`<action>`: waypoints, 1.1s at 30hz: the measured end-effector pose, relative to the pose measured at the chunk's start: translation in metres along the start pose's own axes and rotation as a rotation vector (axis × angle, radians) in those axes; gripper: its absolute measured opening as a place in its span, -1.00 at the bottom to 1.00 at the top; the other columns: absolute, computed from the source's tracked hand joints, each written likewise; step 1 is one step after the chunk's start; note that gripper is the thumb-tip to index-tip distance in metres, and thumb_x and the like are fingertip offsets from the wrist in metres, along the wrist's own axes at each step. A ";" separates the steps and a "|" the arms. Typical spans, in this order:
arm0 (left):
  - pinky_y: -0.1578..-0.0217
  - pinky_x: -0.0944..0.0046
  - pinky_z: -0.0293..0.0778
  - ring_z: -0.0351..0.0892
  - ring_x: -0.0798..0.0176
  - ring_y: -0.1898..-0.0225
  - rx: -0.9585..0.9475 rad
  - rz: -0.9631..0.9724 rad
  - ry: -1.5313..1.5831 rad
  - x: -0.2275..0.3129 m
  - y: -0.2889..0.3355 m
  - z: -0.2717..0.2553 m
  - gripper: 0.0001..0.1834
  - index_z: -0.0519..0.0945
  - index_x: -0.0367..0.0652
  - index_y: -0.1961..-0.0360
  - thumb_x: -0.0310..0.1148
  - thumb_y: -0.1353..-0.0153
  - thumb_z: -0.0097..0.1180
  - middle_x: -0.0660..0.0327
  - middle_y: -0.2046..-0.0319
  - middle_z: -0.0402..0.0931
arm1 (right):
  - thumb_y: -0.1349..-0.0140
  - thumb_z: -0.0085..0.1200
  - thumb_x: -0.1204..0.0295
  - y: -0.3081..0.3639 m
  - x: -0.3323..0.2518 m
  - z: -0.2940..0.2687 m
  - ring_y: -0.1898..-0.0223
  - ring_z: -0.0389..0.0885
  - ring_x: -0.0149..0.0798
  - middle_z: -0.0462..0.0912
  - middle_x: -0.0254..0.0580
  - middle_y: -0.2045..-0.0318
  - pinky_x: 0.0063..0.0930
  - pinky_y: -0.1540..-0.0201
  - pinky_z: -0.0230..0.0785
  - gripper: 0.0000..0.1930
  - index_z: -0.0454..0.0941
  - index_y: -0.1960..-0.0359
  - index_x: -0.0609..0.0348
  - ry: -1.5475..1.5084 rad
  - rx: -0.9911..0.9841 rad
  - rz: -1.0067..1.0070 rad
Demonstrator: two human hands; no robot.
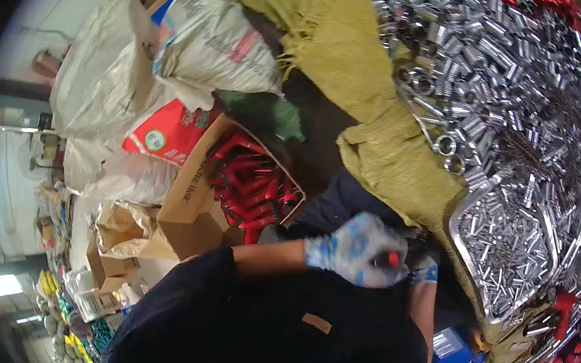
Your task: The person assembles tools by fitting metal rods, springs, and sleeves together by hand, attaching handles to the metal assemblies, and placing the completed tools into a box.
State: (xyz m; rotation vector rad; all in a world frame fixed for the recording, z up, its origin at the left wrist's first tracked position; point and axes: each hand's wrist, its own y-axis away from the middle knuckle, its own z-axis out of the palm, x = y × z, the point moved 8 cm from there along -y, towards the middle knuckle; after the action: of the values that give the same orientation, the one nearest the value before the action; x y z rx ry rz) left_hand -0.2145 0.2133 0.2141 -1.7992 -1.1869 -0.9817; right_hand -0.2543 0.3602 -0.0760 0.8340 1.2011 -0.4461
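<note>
My left hand (358, 251), in a white glove with blue pattern, is closed in front of my body around a small black-and-red piece (390, 260). Only its end shows, so its kind is unclear. My right hand (424, 265), gloved alike, meets it from the right; its fingers are mostly hidden behind the left hand and in shadow. Left of my hands, an open cardboard box (190, 202) holds many red-and-black handle-like parts (251, 180).
A heap of shiny metal sockets (491, 83) spreads across the right, with a metal tray (503, 255) of small bits at its near end. Olive sacking (374, 148) edges the heap. White woven sacks (216, 45) stand at far left. A blue box (453, 361) lies lower right.
</note>
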 end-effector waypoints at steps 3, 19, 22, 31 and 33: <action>0.49 0.26 0.42 0.58 0.17 0.48 -0.088 -0.173 0.218 0.016 0.019 -0.099 -0.81 0.58 -0.21 0.41 -0.34 0.03 0.23 0.15 0.53 0.56 | -0.36 -0.25 0.10 0.022 -0.014 0.007 -0.05 0.46 -0.05 0.45 0.01 -0.06 -0.20 -0.05 0.43 -0.52 0.29 -0.15 0.17 -0.007 0.017 0.019; 0.28 0.21 0.51 0.61 0.08 0.28 -0.063 -0.925 -0.702 -0.269 0.327 -0.239 -0.70 0.64 -0.18 0.22 -0.26 -0.13 0.00 0.04 0.26 0.61 | -0.25 -0.05 0.35 0.053 -0.032 -0.018 -0.07 0.44 -0.13 0.51 -0.06 -0.01 -0.33 -0.16 0.25 -0.66 0.45 -0.03 0.22 0.272 0.227 -0.094; 0.06 0.09 0.49 0.55 -0.06 0.04 -0.371 -1.391 -0.810 -0.349 0.403 -0.185 -0.60 0.64 -0.11 0.18 -0.08 -0.13 -0.02 0.01 0.04 0.53 | -0.21 0.00 0.34 0.056 -0.038 -0.007 -0.06 0.44 -0.09 0.51 -0.02 -0.01 -0.31 -0.17 0.24 -0.65 0.48 0.01 0.22 1.136 0.208 -0.226; -0.02 0.06 0.41 0.45 0.02 -0.08 -0.308 -1.263 -0.514 -0.410 0.332 -0.038 -0.46 0.52 0.04 -0.07 0.06 -0.11 -0.01 0.03 -0.11 0.41 | -0.14 0.02 0.39 0.064 -0.039 -0.010 -0.02 0.46 0.05 0.52 0.06 0.03 -0.24 -0.12 0.30 -0.66 0.48 0.03 0.23 1.232 0.148 -0.222; -0.02 0.05 0.41 0.45 -0.01 -0.06 -0.368 -1.277 -0.556 -0.406 0.315 -0.035 -0.45 0.50 0.04 -0.07 0.03 -0.09 0.03 0.03 -0.10 0.41 | -0.11 0.00 0.45 0.060 -0.037 -0.005 0.01 0.46 0.08 0.51 0.09 0.05 -0.23 -0.09 0.33 -0.64 0.44 0.02 0.26 1.280 0.110 -0.274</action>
State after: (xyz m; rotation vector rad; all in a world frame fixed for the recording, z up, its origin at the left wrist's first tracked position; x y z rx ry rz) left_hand -0.0359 -0.0545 -0.1874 -1.4890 -2.8140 -1.4517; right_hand -0.2271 0.3975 -0.0227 1.0797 2.5061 -0.1542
